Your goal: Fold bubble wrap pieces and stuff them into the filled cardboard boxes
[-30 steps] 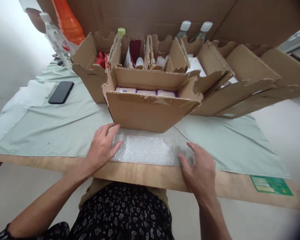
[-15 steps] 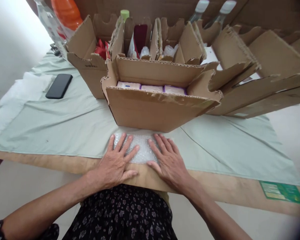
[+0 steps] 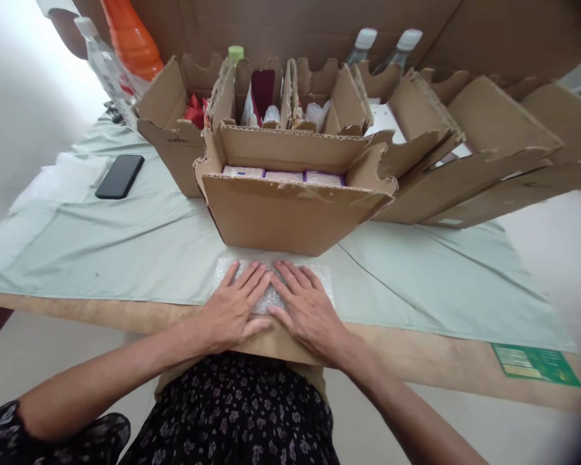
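A sheet of clear bubble wrap [image 3: 270, 301] lies on the cloth at the table's front edge, partly covered by both hands. Palm down on its left part, my left hand [image 3: 235, 307] is open with its fingers stretched out. My right hand [image 3: 307, 310] lies flat on the right part, also open, its fingertips close to those of the left. Just beyond the bubble wrap stands a cardboard box [image 3: 290, 216] holding white packets with purple edges [image 3: 285, 175].
A row of cardboard bins [image 3: 334, 97] stands behind. At the left are a black phone [image 3: 120, 176], a folded white sheet [image 3: 61, 184], a clear bottle [image 3: 104, 61] and an orange bottle [image 3: 132, 42]. A green card [image 3: 536, 363] lies on the wooden edge at right.
My two hands have come closer together on the bubble wrap, so more of its outer ends shows. The whole view has shifted slightly.
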Demonstrator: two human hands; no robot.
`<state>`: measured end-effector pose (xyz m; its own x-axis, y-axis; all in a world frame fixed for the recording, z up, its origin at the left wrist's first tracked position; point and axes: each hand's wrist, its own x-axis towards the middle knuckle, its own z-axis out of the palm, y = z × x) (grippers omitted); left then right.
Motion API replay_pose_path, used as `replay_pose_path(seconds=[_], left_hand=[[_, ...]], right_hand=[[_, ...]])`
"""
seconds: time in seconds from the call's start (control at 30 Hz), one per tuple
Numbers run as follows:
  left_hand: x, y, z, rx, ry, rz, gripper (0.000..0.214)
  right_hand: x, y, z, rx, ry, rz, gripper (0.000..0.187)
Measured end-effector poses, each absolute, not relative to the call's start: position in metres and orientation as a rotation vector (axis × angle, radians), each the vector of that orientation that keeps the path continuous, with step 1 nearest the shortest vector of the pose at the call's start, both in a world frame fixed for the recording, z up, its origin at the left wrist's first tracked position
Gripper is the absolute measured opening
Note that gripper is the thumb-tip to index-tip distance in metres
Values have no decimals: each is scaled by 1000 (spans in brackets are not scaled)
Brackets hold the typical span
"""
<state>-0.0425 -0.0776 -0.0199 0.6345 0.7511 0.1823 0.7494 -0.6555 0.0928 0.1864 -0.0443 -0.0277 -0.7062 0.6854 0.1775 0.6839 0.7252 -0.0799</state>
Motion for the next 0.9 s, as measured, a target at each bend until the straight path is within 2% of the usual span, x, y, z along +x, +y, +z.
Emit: replay_pose_path(seconds=[0.1,0.33,0.47,0.6,0.73,0.8,0.9], left_hand=[[-72,-87,-29,2780,1388,208,70],[-87,-101,-15,2692,1325,471,39],[-78,-92,-19,2699,1343,498,40],[-80,-88,-9,2565,1386,701,25],[-89,-88,29,2062,1462,823,19],[-92,-83,41,1879,1522,763,19],[-93,-69,30,1863,1631,664,26]], right_hand=[[223,-48,-33,-1093,-2720,-7,55],[272,-70,-26,-1035,-2695,-15,39],[259,-56,-29,-902,-2600,-78,37],[255,-50,0,-949,-2422,80,27],[257,-50,41,-1209,-2230,364,22],[257,-43,45,-1303,-2162,448,23],[254,-23,24,-1375,-2185,428,28]])
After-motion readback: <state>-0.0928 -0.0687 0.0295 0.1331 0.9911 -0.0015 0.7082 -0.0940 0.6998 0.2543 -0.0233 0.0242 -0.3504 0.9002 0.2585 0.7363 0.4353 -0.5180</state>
